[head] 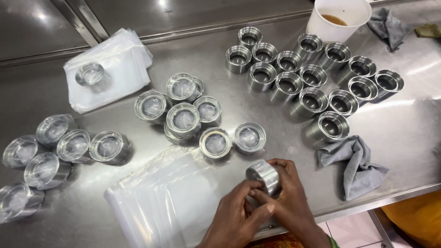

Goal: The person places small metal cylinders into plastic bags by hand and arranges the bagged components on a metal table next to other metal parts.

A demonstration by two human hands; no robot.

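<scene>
Both my hands meet at the near edge of a steel table (404, 138). My right hand (287, 195) grips a short shiny metal ring (262, 174) wrapped in clear film. My left hand (236, 216) pinches the film against the ring's side. A stack of clear plastic bags (165, 197) lies just left of my hands. Several capped or wrapped rings (183, 117) stand in a cluster beyond the stack.
Several bare metal rings (312, 78) stand in rows at the back right. More bagged rings (55, 151) lie at the far left. A second bag pile (110, 69) carries one ring. A grey cloth (358, 165), another cloth (388, 27) and a white cup (337, 18) are at the right.
</scene>
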